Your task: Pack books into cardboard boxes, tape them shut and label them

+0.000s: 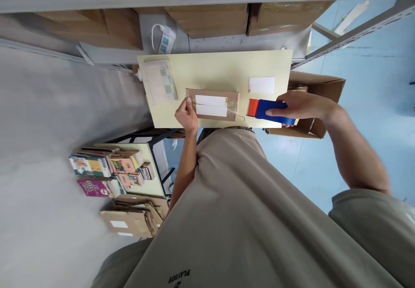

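A flat cardboard parcel (212, 112) lies on the pale yellow tabletop (214, 69), with white labels on top and shiny clear tape at its right end. My left hand (187, 116) grips the parcel's left edge, thumb on top and the other fingers curled in. In my right hand (293, 105) is a blue tape dispenser (270, 110) with an orange-red front end. The dispenser is just right of the parcel, apart from it, its front pointing left. A white label sheet (261, 84) rests on the table above the dispenser.
A translucent plastic packet (159, 80) lies at the table's left. Behind stand a power strip (166, 40) and large cartons (214, 19) under a grey shelf beam. An open carton (335, 89) is at right. Books (94, 167) and folded cardboard (129, 219) are lower left.
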`<state>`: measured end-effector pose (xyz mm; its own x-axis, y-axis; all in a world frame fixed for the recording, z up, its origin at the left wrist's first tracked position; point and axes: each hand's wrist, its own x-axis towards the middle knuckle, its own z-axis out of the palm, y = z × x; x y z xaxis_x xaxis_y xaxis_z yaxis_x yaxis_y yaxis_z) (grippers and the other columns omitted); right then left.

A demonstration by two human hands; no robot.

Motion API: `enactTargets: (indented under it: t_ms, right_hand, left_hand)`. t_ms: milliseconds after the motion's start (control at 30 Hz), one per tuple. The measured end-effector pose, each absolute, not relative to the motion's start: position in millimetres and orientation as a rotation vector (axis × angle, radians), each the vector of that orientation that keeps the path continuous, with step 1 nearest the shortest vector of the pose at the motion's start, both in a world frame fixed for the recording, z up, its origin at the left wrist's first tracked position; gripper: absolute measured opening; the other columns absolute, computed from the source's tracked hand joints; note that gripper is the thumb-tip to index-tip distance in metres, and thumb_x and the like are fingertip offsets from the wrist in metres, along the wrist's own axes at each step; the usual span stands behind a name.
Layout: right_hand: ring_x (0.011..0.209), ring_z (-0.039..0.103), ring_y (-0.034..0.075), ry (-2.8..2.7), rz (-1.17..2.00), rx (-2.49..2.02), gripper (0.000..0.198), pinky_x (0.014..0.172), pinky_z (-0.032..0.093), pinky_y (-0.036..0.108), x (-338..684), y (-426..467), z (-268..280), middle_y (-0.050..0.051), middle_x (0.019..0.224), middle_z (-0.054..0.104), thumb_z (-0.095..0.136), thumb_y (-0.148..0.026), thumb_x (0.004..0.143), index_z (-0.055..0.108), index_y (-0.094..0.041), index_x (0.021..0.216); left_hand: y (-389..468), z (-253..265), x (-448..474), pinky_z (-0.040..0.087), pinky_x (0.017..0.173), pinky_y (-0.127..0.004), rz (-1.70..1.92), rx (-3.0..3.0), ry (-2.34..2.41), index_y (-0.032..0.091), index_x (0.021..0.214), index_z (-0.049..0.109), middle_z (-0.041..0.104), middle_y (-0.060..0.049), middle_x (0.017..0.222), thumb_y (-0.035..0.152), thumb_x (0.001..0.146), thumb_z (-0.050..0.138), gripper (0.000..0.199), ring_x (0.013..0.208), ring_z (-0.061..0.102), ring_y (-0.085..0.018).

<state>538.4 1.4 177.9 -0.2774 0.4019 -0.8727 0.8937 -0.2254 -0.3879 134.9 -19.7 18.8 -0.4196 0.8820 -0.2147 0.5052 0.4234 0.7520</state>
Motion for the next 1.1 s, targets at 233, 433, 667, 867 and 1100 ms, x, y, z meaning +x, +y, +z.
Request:
enactTargets:
  t_ms: [233,433,667,867,1100]
  right_hand:
    - [0.088,0.074,0.035,1.616,-1.293,1.604,0.071,0.077,0.054,0.047,529,3,144,0.015,0.085,0.079,0.068,-0.091,0.099,0.082,-0.022,0.107]
    - [0.100,0.076,0.038,1.653,-1.130,1.664,0.066,0.083,0.053,0.045,511,-8,124,0.021,0.101,0.082,0.065,-0.076,0.109,0.083,-0.014,0.125]
    - [0.111,0.079,0.041,1.696,-1.008,1.734,0.061,0.088,0.052,0.042,469,-27,119,0.026,0.115,0.083,0.062,-0.062,0.115,0.076,-0.009,0.143]
    - [0.114,0.081,0.044,1.634,-0.937,1.785,0.046,0.083,0.049,0.044,447,-34,104,0.034,0.126,0.084,0.058,-0.038,0.119,0.074,-0.004,0.146]
    - [0.117,0.083,0.043,1.581,-0.988,1.932,0.054,0.084,0.052,0.042,456,-50,117,0.034,0.126,0.085,0.052,-0.048,0.122,0.073,-0.003,0.143]
  left_hand:
    - [-18,14,140,0.056,0.084,-0.033,0.764,1.260,2.159,0.023,0.076,0.066,0.053,-0.002,0.071,0.056,0.121,0.059,0.056,0.085,0.066,-0.023]
    - [-16,17,143,0.062,0.088,-0.035,0.756,1.261,2.097,0.026,0.079,0.070,0.059,-0.005,0.074,0.078,0.117,0.055,0.066,0.094,0.070,-0.026]
    - [-19,16,142,0.062,0.092,-0.037,0.748,1.298,2.135,0.027,0.077,0.068,0.055,-0.004,0.071,0.075,0.116,0.057,0.062,0.096,0.072,-0.027]
    - [-14,10,138,0.061,0.092,-0.035,0.736,1.313,2.116,0.025,0.079,0.070,0.066,-0.005,0.076,0.072,0.117,0.056,0.062,0.099,0.073,-0.027]
    - [-9,18,134,0.066,0.102,-0.038,0.767,1.269,2.029,0.023,0.112,0.084,0.090,-0.014,0.116,0.077,0.115,0.059,0.060,0.112,0.082,-0.029]
